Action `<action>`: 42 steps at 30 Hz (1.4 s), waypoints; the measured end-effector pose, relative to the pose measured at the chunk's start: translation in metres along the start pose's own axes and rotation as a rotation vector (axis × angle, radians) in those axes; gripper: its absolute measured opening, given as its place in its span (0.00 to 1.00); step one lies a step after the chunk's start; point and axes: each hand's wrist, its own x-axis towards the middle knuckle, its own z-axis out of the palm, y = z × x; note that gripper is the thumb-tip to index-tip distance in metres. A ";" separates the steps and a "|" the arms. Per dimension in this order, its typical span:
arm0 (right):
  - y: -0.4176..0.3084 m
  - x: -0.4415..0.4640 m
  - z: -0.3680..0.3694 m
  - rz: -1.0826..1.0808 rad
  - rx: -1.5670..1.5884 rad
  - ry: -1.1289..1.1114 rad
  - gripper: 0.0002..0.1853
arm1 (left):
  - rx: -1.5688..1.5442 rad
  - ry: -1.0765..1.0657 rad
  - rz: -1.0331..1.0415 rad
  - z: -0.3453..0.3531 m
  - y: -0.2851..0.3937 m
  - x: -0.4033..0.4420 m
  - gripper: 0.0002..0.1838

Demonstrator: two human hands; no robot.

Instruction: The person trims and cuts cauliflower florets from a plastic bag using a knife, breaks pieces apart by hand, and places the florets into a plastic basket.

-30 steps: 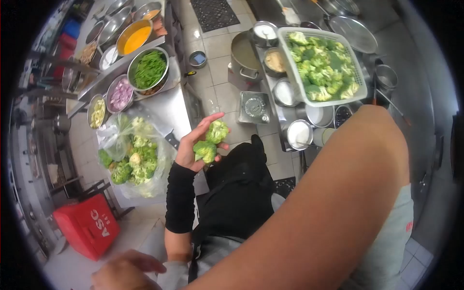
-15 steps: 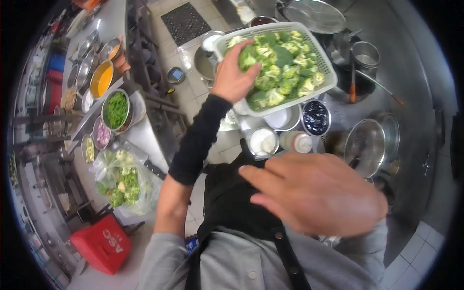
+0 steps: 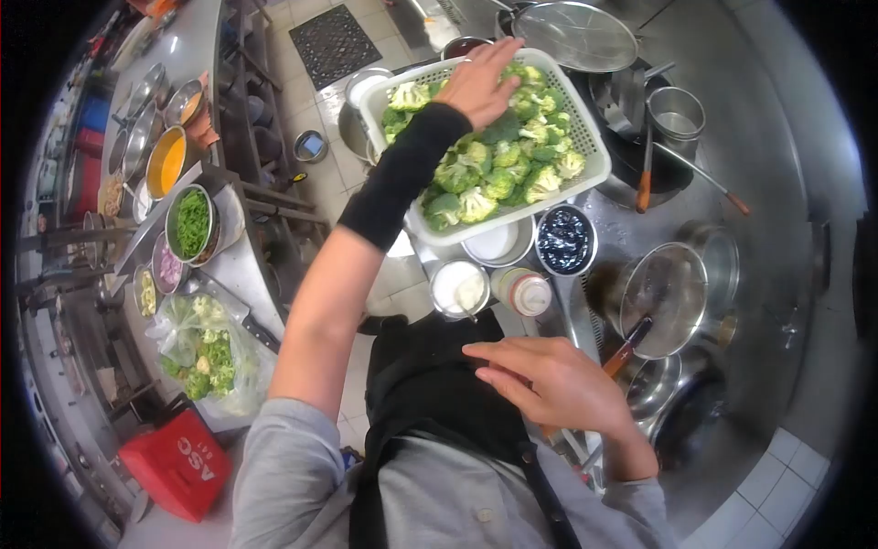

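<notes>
My left hand [image 3: 480, 84], with a black sleeve on the forearm, reaches over the far side of a white perforated basket [image 3: 599, 169] piled with cut broccoli florets [image 3: 498, 165]. Its fingers are stretched out and hold nothing; whether they touch the broccoli I cannot tell. My right hand [image 3: 558, 380] hangs in front of the black apron [image 3: 439, 366], fingers extended and thumb apart, nothing in it. Just in front of the basket are a tub of white powder [image 3: 457, 288], a jar [image 3: 526, 291] and a pot of dark, glossy contents [image 3: 565, 240].
Strainers [image 3: 663, 297], ladles and pans crowd the steel cooktop on the right. On the left counter sit a bowl of chopped greens [image 3: 190, 222], a pan of orange liquid [image 3: 167, 163], a knife [image 3: 258, 331] and a bag of broccoli [image 3: 210, 357]. A red box [image 3: 178, 467] stands below.
My left hand has moved from the basket's left side toward its far rim. My right hand has dropped lower, away from the camera. The whole view has shifted slightly.
</notes>
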 end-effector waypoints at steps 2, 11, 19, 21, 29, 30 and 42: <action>0.000 0.011 0.007 -0.025 0.018 0.043 0.16 | -0.130 0.115 -0.007 -0.056 0.026 -0.042 0.30; -0.042 0.103 0.077 -0.141 -0.209 -0.141 0.15 | -0.088 0.157 -0.704 -0.214 0.085 -0.361 0.19; -0.067 0.201 0.226 -0.374 -0.387 -0.378 0.15 | 0.191 0.705 -1.066 -0.320 0.120 -0.553 0.20; -0.080 0.223 0.267 -0.373 -0.453 -0.497 0.15 | 0.442 0.773 -1.084 -0.334 0.116 -0.590 0.21; -0.068 0.271 0.410 -0.560 -0.529 -0.422 0.08 | 0.570 0.861 -1.239 -0.380 0.098 -0.676 0.34; -0.071 0.272 0.421 -0.556 -0.512 -0.393 0.07 | 0.577 0.833 -1.275 -0.392 0.091 -0.689 0.38; -0.063 0.363 0.497 -0.290 -0.230 -0.109 0.34 | 0.299 0.373 -1.251 -0.538 -0.101 -0.752 0.58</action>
